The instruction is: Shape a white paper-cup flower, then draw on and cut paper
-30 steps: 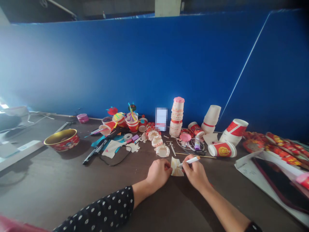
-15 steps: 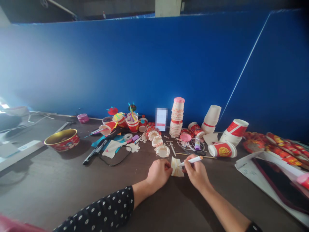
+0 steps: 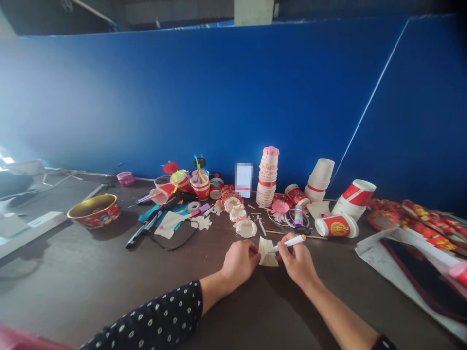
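A small cream-coloured piece of paper (image 3: pixel 268 253) with faint yellowish marks lies between my hands, close to the table's middle. My left hand (image 3: pixel 241 262) is closed at its left edge, fingers curled and pinching or pressing that edge. In my right hand (image 3: pixel 297 257) a white marker (image 3: pixel 290 242) with an orange end is gripped like a pen. Its tip points left and down onto the paper, the orange end up to the right. Just beyond the paper sit several cut paper-cup pieces (image 3: pixel 246 227) with ragged rims.
Behind stands a tall stack of paper cups (image 3: pixel 267 180), with red-and-white cups (image 3: pixel 337 226) lying to the right. A glue stick (image 3: pixel 298 216) stands near a thin wooden stick (image 3: pixel 310 236). A gold-lined bowl (image 3: pixel 95 211) is left; a dark tablet-like device (image 3: pixel 426 274) rests on a white tray at right.
The marker's tip has shifted very slightly over the paper. My left hand and the other things look the same.
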